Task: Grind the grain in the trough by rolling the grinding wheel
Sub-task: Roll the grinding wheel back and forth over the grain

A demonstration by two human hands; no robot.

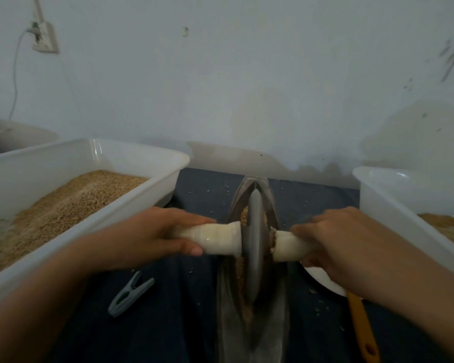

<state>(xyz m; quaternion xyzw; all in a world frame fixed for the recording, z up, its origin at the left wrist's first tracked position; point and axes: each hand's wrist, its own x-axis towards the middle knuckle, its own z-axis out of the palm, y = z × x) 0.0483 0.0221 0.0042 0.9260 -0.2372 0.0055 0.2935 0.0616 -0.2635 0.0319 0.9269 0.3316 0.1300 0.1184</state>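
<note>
- Head view: I have one grinding wheel [254,242], standing on edge in one long metal trough [249,331] that runs away from me toward the wall [247,74].
- The wheel has two pale handles: my left hand [152,237] is curled round the left handle [215,238], thumb below and fingers above; my right hand [344,242] is wrapped round the right handle [291,246].
- Crushed grain [243,279] lies in the trough along the left face of the wheel, and some clings at the hub on both sides.
- Two white tubs: the left tub [95,205] holds a bed of grain; the right tub [388,205] shows only a corner of brownish stuff.
- The trough sits between the tubs on a dark cloth [168,323], with bare cloth either side; its far tip stops just short of the wall.
- One grey clothes peg [130,293] lies left of the trough, apart from it.
- One white plate [323,280] edge and one yellow handle [362,328] show under my right wrist.
</note>
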